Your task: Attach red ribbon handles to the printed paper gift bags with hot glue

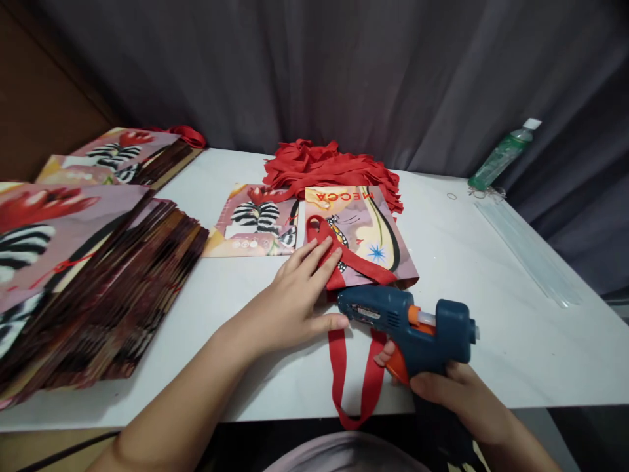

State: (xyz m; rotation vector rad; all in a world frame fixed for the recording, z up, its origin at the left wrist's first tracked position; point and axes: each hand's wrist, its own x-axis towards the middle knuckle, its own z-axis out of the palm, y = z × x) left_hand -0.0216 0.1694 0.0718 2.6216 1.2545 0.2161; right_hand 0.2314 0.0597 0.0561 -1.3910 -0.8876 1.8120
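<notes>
My right hand (457,396) is wrapped round the handle of a dark blue glue gun (388,308), with fingers at its orange trigger. A clear glue stick pokes out of the gun's back end. The nozzle points left, at the near edge of a printed paper bag (376,229) lying flat. Spread over the bag's left part, my left hand (289,301) lies with fingers stretched out, pressing a looped red ribbon (361,259) onto it. Another red ribbon loop (339,373) hangs from the near side over the table edge. The nozzle tip is partly hidden near my left thumb.
Stacks of folded bags (162,282) stand at the left, another stack (147,157) behind. One more flat bag (260,219) lies beside the worked bag. A red ribbon pile (329,167) sits at the back. A green bottle (504,157) and glue sticks (525,252) are at the right.
</notes>
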